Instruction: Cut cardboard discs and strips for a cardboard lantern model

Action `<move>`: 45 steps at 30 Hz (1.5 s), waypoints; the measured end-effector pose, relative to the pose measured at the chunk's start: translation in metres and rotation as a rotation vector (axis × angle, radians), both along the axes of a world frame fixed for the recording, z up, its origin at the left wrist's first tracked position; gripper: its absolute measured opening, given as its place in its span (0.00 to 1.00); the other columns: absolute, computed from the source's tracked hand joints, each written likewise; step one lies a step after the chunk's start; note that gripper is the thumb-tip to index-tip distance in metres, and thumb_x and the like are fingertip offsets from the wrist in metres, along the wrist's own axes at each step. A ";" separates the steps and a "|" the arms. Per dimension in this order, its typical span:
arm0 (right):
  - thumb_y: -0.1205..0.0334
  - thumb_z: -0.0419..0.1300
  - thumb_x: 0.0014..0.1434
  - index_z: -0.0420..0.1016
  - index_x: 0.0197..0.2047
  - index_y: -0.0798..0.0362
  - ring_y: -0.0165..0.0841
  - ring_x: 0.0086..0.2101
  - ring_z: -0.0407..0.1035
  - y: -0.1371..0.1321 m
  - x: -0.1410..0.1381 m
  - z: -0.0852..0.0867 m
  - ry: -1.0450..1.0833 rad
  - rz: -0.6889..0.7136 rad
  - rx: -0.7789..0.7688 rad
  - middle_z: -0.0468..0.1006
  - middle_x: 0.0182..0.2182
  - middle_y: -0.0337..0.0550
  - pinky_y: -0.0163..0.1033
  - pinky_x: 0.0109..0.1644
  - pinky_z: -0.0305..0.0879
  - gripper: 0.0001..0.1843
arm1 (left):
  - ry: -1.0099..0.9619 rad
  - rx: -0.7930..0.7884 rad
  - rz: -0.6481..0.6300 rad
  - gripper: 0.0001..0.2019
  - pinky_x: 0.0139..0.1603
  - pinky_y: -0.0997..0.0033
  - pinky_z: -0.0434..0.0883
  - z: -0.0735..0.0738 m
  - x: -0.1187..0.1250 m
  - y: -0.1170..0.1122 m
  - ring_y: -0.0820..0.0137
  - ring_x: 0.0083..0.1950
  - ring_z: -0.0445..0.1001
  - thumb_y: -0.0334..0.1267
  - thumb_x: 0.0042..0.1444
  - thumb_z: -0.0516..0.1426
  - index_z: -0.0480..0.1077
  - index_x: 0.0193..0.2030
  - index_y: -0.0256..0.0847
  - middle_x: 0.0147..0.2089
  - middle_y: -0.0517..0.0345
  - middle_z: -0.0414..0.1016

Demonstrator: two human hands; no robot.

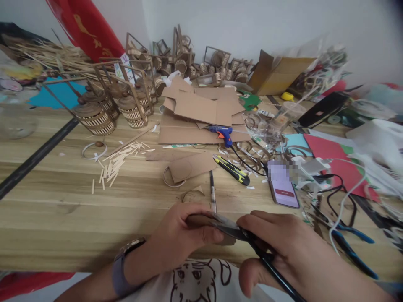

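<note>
A pale, plain wall [252, 21] stands behind a big light-brown wooden table [56, 226] with long stripy grain. A shiny red sheet with gold marks [91, 33] leans at the back left. Flat brown cardboard sheets [197, 110] lie piled in the middle. At the near edge, the right hand [283, 235] has its fingers around black-handled metal scissors [252, 241]. The left hand [192, 230] pinches a small brown cardboard piece [200, 219], right by the blades. Little pale wooden sticks [116, 161] lie scattered on the left.
</note>
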State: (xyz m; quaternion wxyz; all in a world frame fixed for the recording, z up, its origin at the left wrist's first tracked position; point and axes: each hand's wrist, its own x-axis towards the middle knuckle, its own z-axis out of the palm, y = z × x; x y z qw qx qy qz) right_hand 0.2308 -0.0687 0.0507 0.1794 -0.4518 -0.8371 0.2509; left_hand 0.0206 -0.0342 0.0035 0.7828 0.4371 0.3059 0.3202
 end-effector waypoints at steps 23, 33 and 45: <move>0.39 0.65 0.55 0.67 0.33 0.51 0.22 0.13 0.50 0.018 -0.026 -0.051 0.801 -0.523 -0.708 0.60 0.14 0.25 0.28 0.15 0.48 0.23 | 0.004 -0.266 0.358 0.18 0.41 0.71 0.68 -0.014 0.009 0.005 0.69 0.40 0.73 0.40 0.47 0.68 0.67 0.42 0.41 0.37 0.61 0.75; 0.50 0.60 0.58 0.66 0.28 0.50 0.25 0.16 0.54 0.012 -0.021 -0.044 0.386 -0.405 -0.411 0.60 0.16 0.29 0.31 0.18 0.51 0.14 | 0.087 -0.184 0.232 0.12 0.36 0.71 0.66 -0.016 0.008 0.004 0.69 0.34 0.72 0.45 0.47 0.69 0.77 0.35 0.40 0.34 0.60 0.78; 0.30 0.59 0.59 0.72 0.35 0.50 0.28 0.16 0.60 0.007 -0.003 -0.019 -0.084 -0.143 0.090 0.66 0.18 0.30 0.32 0.20 0.50 0.28 | 0.149 0.076 0.306 0.07 0.38 0.69 0.71 -0.010 0.002 -0.001 0.65 0.36 0.75 0.43 0.51 0.67 0.80 0.33 0.43 0.33 0.58 0.80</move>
